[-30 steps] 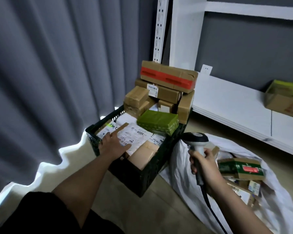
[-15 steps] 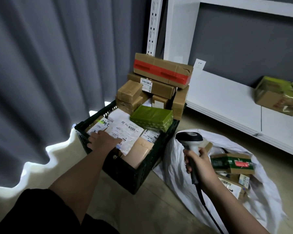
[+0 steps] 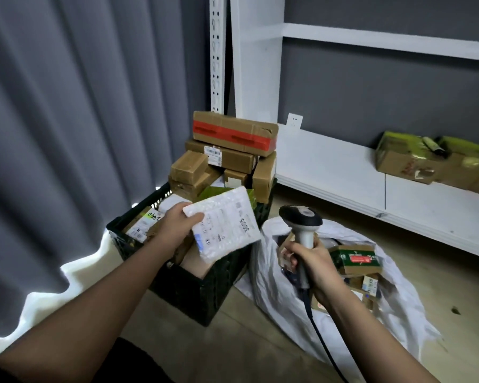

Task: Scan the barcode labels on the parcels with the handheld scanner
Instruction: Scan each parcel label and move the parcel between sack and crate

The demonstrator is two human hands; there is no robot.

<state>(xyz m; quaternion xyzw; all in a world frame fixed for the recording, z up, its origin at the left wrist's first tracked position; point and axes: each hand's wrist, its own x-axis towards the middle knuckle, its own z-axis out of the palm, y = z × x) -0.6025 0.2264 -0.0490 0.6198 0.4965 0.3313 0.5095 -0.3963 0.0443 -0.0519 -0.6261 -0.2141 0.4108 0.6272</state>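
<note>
Gripping a white parcel (image 3: 224,222), left hand (image 3: 174,225) lifts; right hand (image 3: 313,265) clutches scanner (image 3: 302,225).

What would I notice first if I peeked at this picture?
Probably the white padded parcel in the middle, held up by the left hand above the black crate. Right beside it, the right hand grips the handheld scanner over a white sack. Behind, a box with a red stripe tops the stack of cardboard boxes.

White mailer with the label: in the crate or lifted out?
Lifted out: the left hand holds the white mailer above the crate.
</note>
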